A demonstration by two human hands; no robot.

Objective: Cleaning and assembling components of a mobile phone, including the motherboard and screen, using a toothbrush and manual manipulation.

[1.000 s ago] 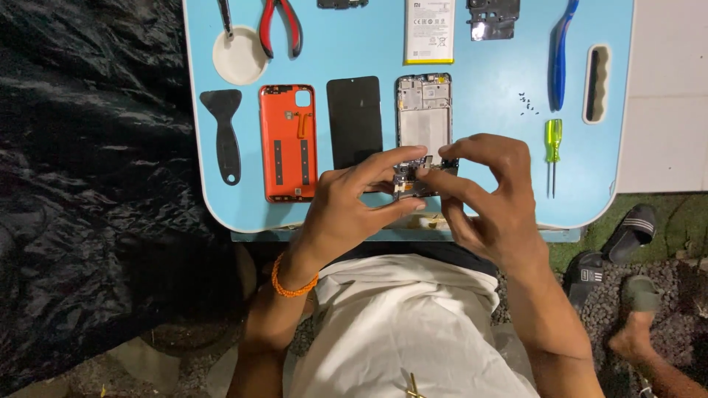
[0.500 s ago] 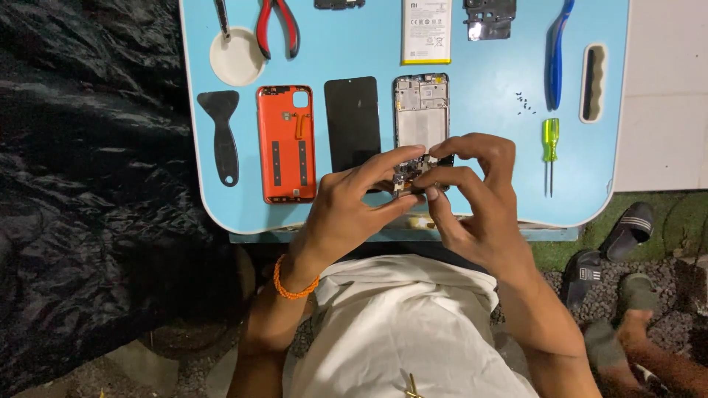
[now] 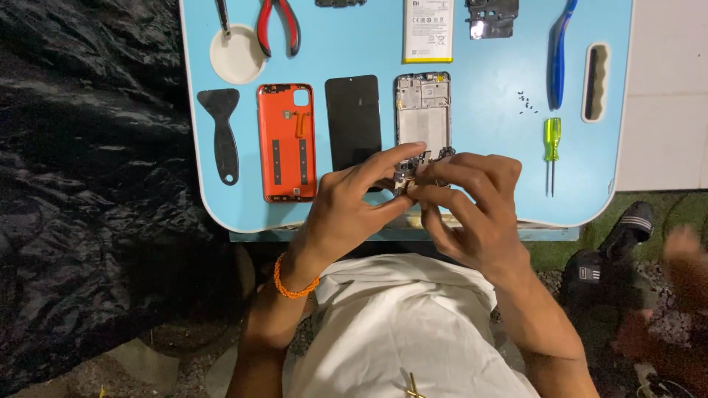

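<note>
Circuit board pinched between both hands above near table edge, just below phone frame | long axis left-right | left hand fingers closed on left end | right hand fingers closed on right end | both equally near.

A light-blue table with rounded corners fills the upper middle. Left of the table, crumpled black plastic sheeting spreads wide. Right of it, pale wall, then green matting below.
</note>
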